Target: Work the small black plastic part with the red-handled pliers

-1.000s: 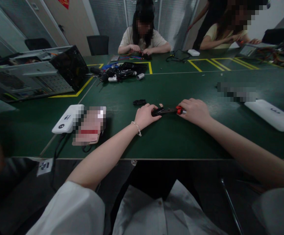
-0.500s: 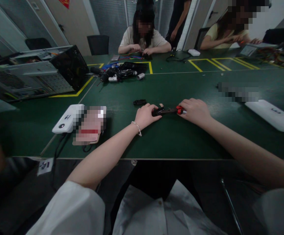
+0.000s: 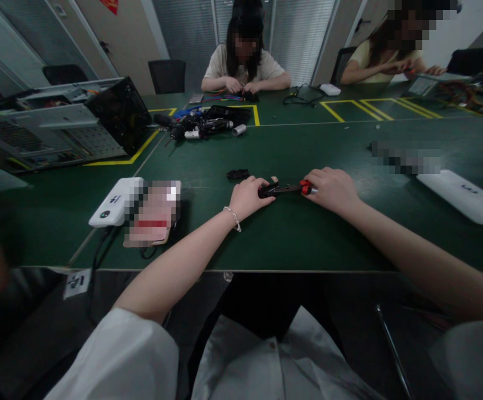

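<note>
My left hand (image 3: 249,198) is closed on a small black part (image 3: 267,190) above the green tabletop. My right hand (image 3: 333,189) grips a red-handled tool (image 3: 306,188) whose handle shows a silvery end. A dark, narrow length runs from the red handle leftward to the black part; whether it is a screwdriver or pliers I cannot tell. The fingers hide much of both things. Just beyond my left hand lies a separate black piece (image 3: 238,174) on the table.
On the left stand a white power bank (image 3: 114,203) with a cable and a phone (image 3: 153,216). Another white power bank (image 3: 464,194) lies right. Farther back are a computer case (image 3: 70,125) and a pile of black parts (image 3: 208,122). Two people sit across the green table (image 3: 299,239).
My hands and the things in them look almost unmoved. A standing person in dark clothes at the back has gone out of view.
</note>
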{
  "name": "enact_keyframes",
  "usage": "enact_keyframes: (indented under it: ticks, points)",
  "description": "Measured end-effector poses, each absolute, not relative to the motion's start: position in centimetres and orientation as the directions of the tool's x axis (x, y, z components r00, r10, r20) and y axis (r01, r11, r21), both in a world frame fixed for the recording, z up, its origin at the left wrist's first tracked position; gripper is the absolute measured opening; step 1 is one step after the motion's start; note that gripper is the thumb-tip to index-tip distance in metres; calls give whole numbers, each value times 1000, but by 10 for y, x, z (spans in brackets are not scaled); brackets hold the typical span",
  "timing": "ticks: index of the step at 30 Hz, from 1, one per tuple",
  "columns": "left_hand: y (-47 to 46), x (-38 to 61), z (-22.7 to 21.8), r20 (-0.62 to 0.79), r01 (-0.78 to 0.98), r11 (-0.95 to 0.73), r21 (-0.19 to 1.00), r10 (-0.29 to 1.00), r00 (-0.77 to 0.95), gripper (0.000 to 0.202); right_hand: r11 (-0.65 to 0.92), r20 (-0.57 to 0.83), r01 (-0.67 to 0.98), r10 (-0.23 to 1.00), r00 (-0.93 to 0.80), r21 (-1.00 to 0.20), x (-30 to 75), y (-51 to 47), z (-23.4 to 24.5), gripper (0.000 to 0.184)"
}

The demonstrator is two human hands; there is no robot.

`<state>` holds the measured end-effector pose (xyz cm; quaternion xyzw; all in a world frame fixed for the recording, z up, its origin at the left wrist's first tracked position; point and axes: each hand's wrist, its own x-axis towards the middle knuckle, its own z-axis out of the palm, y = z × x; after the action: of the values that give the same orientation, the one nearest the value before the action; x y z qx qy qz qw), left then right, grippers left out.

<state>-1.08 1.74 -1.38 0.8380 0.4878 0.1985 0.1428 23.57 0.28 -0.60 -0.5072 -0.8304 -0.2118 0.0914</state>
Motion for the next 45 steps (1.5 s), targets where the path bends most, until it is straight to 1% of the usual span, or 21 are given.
enact_keyframes:
  ticks: [7, 15, 23, 31, 37, 45]
  points:
    - [18, -11, -14, 190, 757, -483, 440, 874, 447, 36, 404, 374, 884, 802, -466, 234, 237, 2, -6, 27]
    - [17, -11, -15, 223, 760, -493, 423, 870, 440, 36, 390, 384, 881, 796, -468, 267, 234, 1, -5, 27]
    - [18, -11, -14, 203, 763, -486, 427, 873, 443, 37, 402, 379, 883, 798, -468, 243, 236, 3, -6, 28]
    - [17, -11, -15, 213, 760, -487, 431, 873, 439, 37, 397, 384, 889, 803, -456, 227, 234, 0, -4, 28]
    - [18, -11, -15, 205, 752, -491, 439, 870, 448, 36, 399, 378, 885, 802, -463, 239, 234, 0, -4, 28]
    - [20, -10, -17, 222, 765, -493, 415, 870, 440, 37, 404, 377, 885, 802, -464, 230, 236, 2, -7, 26]
